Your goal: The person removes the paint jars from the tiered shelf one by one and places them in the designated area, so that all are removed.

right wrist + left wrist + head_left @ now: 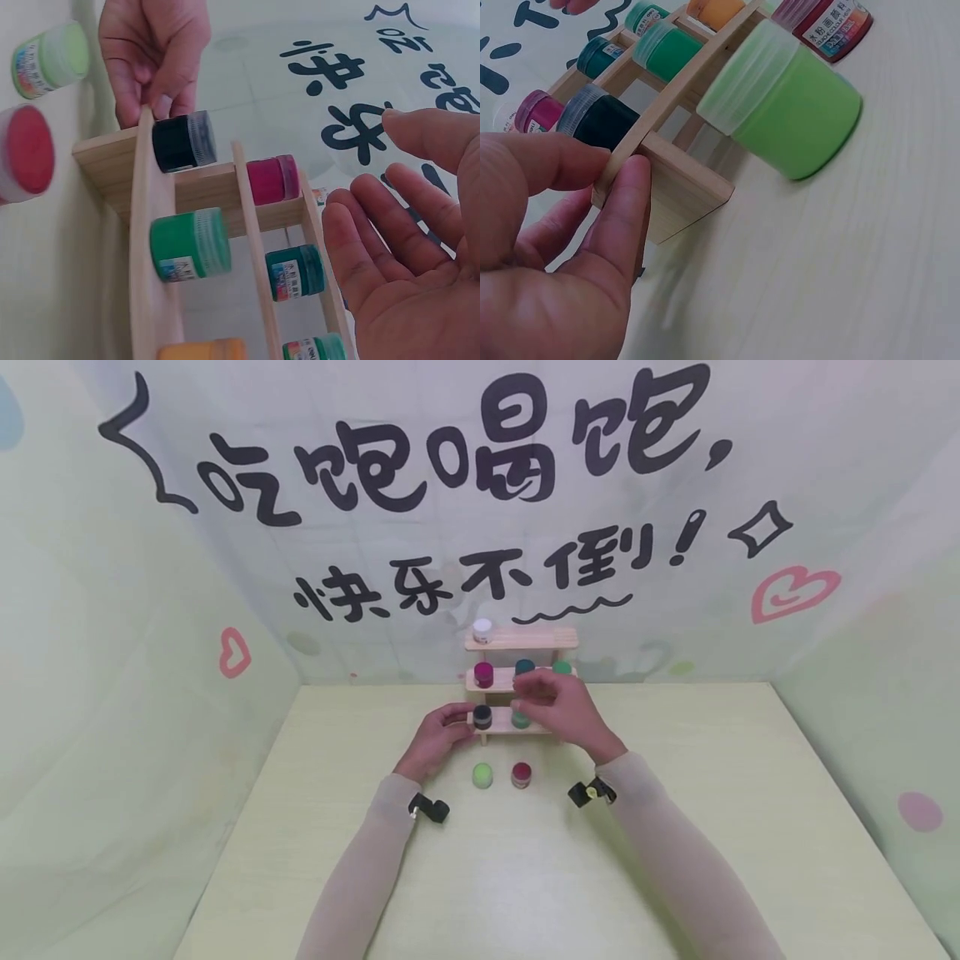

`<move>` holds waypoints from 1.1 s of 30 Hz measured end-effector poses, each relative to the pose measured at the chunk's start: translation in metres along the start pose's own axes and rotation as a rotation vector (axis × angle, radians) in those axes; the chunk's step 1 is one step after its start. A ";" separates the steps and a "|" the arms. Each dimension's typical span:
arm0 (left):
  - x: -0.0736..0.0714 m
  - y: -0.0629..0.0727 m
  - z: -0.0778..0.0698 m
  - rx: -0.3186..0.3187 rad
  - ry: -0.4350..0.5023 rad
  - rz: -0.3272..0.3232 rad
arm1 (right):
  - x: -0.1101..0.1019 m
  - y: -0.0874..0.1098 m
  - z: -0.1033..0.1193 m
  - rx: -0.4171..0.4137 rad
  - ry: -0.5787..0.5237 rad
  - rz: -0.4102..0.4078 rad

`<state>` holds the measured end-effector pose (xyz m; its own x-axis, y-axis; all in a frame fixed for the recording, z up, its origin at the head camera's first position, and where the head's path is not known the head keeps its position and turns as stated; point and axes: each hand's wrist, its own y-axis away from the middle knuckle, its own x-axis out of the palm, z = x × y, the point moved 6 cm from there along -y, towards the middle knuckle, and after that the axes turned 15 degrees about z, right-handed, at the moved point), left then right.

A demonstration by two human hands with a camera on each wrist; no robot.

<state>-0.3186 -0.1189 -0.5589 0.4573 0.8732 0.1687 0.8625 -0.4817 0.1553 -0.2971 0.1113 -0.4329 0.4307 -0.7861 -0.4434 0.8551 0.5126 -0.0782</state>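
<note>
Standing nearest, a lime-green paint jar [482, 776] and red paint jar [521, 775] front the wooden rack [525, 639]. Left hand [437, 739] pinches its end, ideally steadily; right hand [566, 706], fingers apart and empty, should avoid nudging the teal paint jar [525, 667].

Backdrop [450, 539] reads 吃饱喝饱, 快乐不倒! in black. Red jar's label [837, 25] shows 水粉, rest unsure. Other jars' labels [286, 280] too small or blurred.
</note>
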 end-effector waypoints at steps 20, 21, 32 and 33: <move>0.001 0.001 -0.001 -0.018 -0.051 -0.006 | -0.026 -0.060 0.028 0.005 0.023 -0.112; 0.000 0.002 -0.002 -0.021 -0.058 -0.009 | -0.026 -0.063 0.027 0.004 0.028 -0.114; 0.000 0.000 -0.002 -0.033 -0.050 0.001 | -0.030 -0.099 0.024 0.000 0.060 -0.156; 0.001 -0.001 -0.002 -0.034 -0.052 0.001 | -0.031 -0.102 0.023 0.015 0.057 -0.158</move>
<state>-0.3195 -0.1179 -0.5570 0.4698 0.8749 0.1178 0.8546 -0.4842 0.1877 -0.3905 0.0755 -0.3909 0.2738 -0.8352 -0.4770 0.9153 0.3785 -0.1374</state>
